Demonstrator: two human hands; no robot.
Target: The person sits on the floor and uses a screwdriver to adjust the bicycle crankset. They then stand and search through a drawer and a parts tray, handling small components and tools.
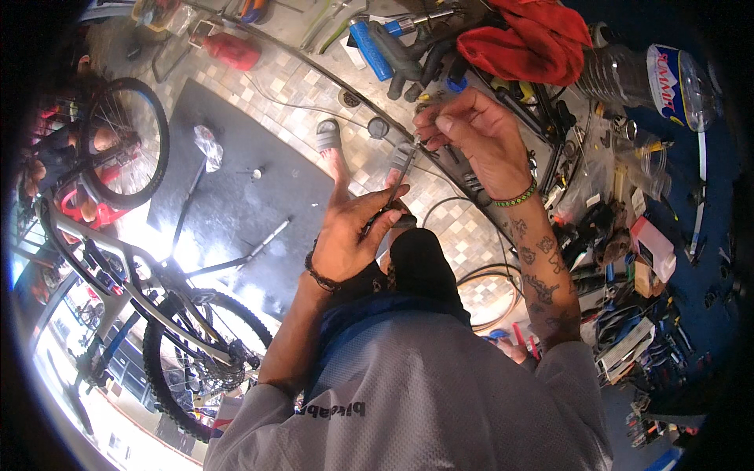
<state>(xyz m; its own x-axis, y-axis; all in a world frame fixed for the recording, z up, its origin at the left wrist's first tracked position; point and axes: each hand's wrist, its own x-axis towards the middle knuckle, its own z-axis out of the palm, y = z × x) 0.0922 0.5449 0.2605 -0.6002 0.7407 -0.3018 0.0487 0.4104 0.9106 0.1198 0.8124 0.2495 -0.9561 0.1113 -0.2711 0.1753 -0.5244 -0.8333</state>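
My left hand (353,235) is low and near me, fingers curled narrow around the handle end of a thin metal tool (399,174), thumb pressed along it. The tool angles up and to the right, toward my other hand. My right hand (471,133) is higher and farther out, fingertips (428,118) pinched tight together on something very small at the top of the tool; what that small piece is, I can't make out. There's a dark bead bracelet on my left wrist, a green one (516,196) on the right.

Under my hands is a tiled floor (298,86), and I can see my foot in a grey sandal (329,135) down there. Thin black cables (440,208) loop across the tiles just beside my knee.

To the right, a cluttered workbench (707,259) with a blue top, crowded with pliers, small tools and bits. A red rag (534,39) is bunched at the far end, a clear plastic bottle (652,78) lying just right of it. A blue hand pump (369,49) lies far, left of the rag.

Off to the left, a bicycle (157,298) stands on a black mat (236,196), knobby tyre nearest me, another wheel (126,141) farther back.
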